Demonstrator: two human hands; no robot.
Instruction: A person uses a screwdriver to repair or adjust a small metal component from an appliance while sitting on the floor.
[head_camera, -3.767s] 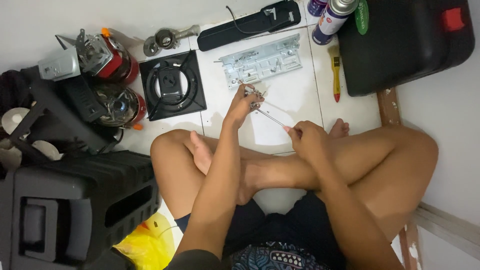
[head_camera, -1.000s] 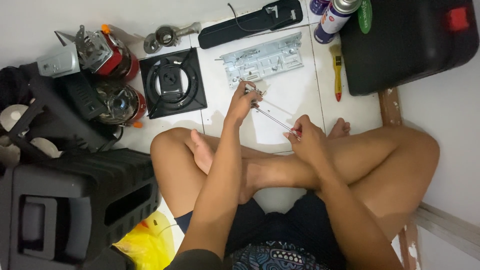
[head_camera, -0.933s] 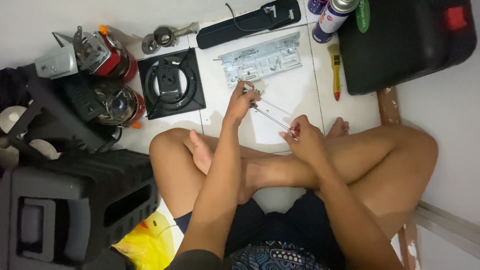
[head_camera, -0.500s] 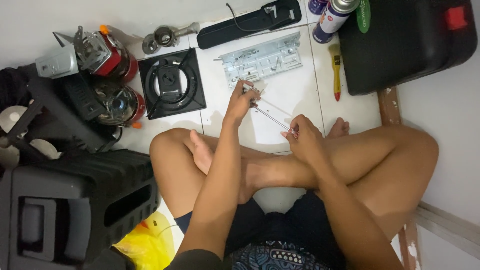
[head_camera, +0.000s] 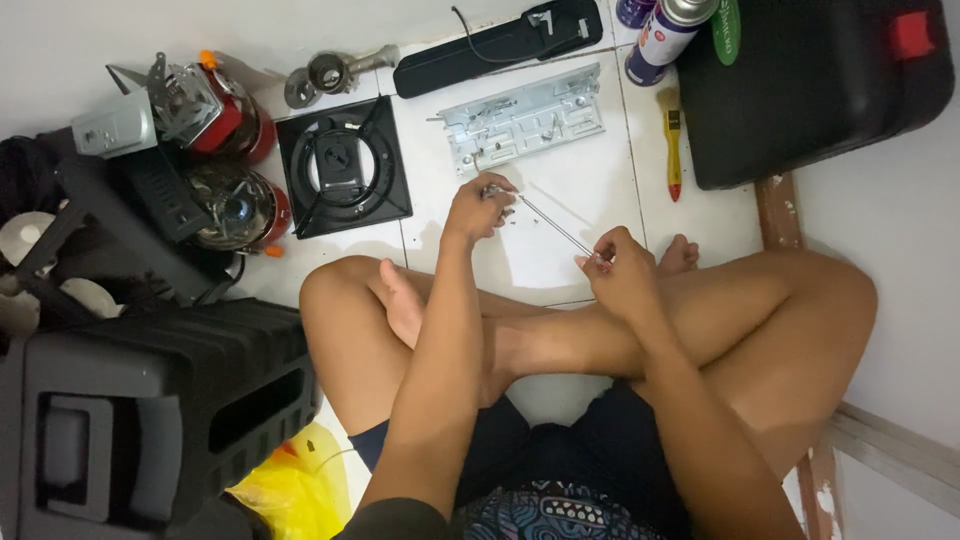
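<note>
Hold: while I sit cross-legged on the floor (head_camera: 560, 190), my left hand (head_camera: 478, 205) pinches one end of the rod (head_camera: 553, 225) and my right hand (head_camera: 620, 268) pinches the other, fingers closed on it at both ends.
Rod: thin, metal, straight, held just above a white sheet (head_camera: 545, 262) in front of my shins, between the two hands.
Axis: it runs on a diagonal, the far end up and to the left at my left hand, the near end down and to the right at my right hand.
Far end: a small fitting sits there under my left fingers; I can't tell its kind.
Doing it well: I'd judge it wants steady ends, so one hand anchors while the other turns or feeds, and the rod stays unbent.
Watch: tiny loose bits lie by my left hand; keeping the work over the sheet should stop them rolling off.
Nearby: grey plate (head_camera: 523, 120) just beyond, black burner (head_camera: 342, 170) to the left, yellow brush (head_camera: 674, 150) to the right.
</note>
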